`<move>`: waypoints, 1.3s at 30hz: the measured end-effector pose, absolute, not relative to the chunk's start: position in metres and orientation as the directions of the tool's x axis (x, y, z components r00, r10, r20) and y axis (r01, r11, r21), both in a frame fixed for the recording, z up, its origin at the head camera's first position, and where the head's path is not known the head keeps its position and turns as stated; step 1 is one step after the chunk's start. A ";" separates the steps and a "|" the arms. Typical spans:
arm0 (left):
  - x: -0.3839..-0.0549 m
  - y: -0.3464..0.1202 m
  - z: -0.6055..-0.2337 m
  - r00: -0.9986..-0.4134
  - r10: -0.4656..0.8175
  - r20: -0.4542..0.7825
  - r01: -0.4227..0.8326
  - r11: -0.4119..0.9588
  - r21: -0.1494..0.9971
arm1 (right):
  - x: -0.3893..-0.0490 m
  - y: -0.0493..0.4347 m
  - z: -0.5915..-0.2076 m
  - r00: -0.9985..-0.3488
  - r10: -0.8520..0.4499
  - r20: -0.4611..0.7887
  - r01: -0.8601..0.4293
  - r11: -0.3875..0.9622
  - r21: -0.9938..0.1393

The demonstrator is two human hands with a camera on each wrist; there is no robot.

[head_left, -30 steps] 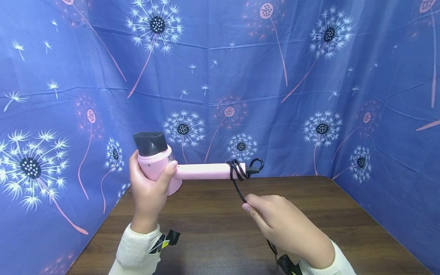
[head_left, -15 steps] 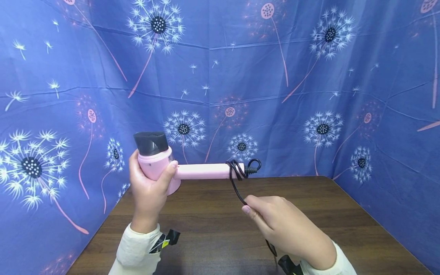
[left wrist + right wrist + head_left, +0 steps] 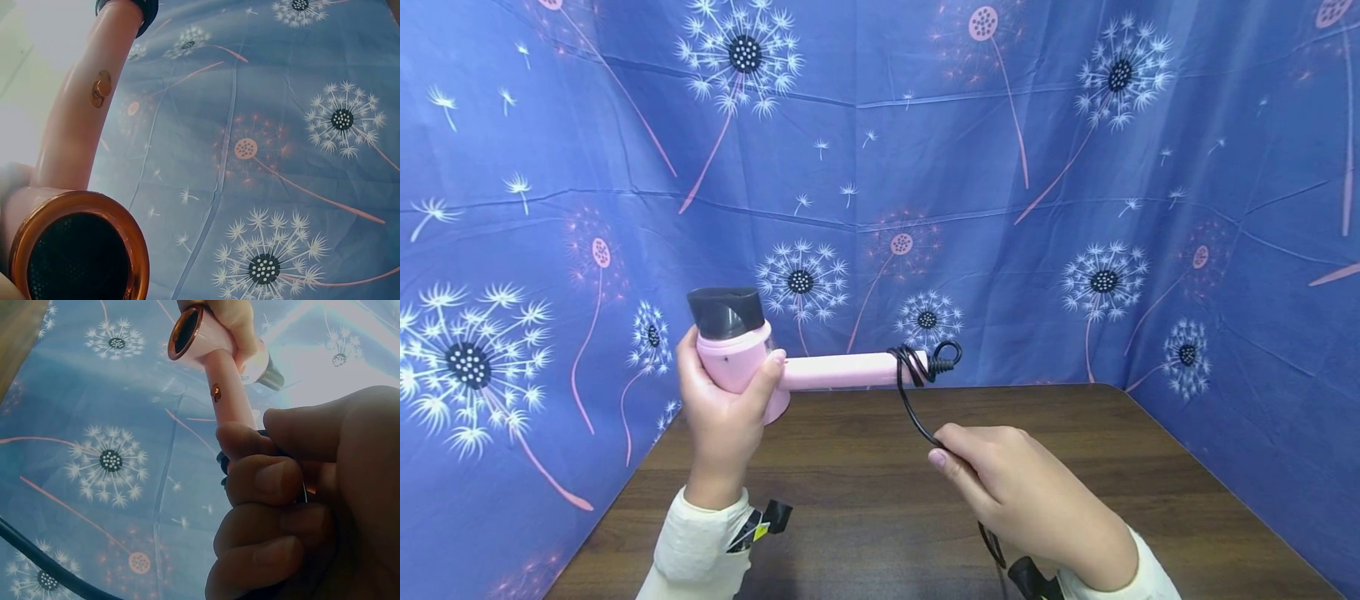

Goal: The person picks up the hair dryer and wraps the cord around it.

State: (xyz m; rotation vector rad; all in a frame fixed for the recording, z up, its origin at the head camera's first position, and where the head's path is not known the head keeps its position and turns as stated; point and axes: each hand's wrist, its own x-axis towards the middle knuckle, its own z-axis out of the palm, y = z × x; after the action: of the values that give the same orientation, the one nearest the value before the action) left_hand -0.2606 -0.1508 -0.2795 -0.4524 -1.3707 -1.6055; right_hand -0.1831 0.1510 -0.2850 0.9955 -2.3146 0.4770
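Note:
My left hand [image 3: 726, 417] grips the barrel of a pink hair dryer [image 3: 835, 372] above the table, thumb across its near side. A black nozzle [image 3: 726, 313] tops the barrel, and the handle points right. Several turns of black cord [image 3: 907, 407] wrap the handle's end. Below that end, my right hand [image 3: 1022, 500] pinches the cord between thumb and curled fingers. In the left wrist view the dryer's copper-rimmed round end [image 3: 81, 250] and a copper switch [image 3: 100, 89] show. The right wrist view shows the curled fingers [image 3: 265, 478] in front of the handle.
A brown wooden table [image 3: 865, 500] lies beneath both hands. Blue cloth [image 3: 970, 167] printed with dandelions hangs behind it and along both sides. More cord [image 3: 991, 546] hangs below my right hand.
The handle's wrapped end has shifted slightly left and up, and the cord between it and my right hand bows more. Both hands keep their hold, with the left edging slightly left.

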 end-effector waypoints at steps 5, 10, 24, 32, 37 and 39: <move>-0.261 -0.151 -0.279 -0.482 -0.417 0.771 0.822 0.090 0.562 | -0.182 0.152 -0.284 -0.549 -0.532 0.645 -0.744 0.662 -0.088; -0.261 -0.152 -0.280 -0.474 -0.420 0.774 0.815 0.125 0.566 | -0.182 0.153 -0.283 -0.541 -0.528 0.655 -0.744 0.663 -0.080; -0.264 -0.155 -0.284 -0.428 -0.417 0.802 0.778 0.282 0.561 | -0.182 0.157 -0.282 -0.459 -0.521 0.720 -0.796 0.601 -0.072; -0.264 -0.155 -0.287 -0.424 -0.407 0.809 0.718 0.393 0.574 | -0.177 0.160 -0.277 -0.465 -0.523 0.714 -0.802 0.591 -0.089; -0.265 -0.155 -0.288 -0.417 -0.396 0.818 0.699 0.436 0.568 | -0.176 0.161 -0.275 -0.447 -0.506 0.738 -0.809 0.581 -0.091; -0.265 -0.155 -0.289 -0.420 -0.392 0.819 0.695 0.442 0.568 | -0.176 0.162 -0.275 -0.451 -0.496 0.742 -0.806 0.584 -0.100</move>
State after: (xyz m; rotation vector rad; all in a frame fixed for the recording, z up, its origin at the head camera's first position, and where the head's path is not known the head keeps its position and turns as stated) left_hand -0.2650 -0.1546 -0.2886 -0.2720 -1.5931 -1.2338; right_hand -0.1757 0.1615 -0.2749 1.0298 -2.1345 0.5883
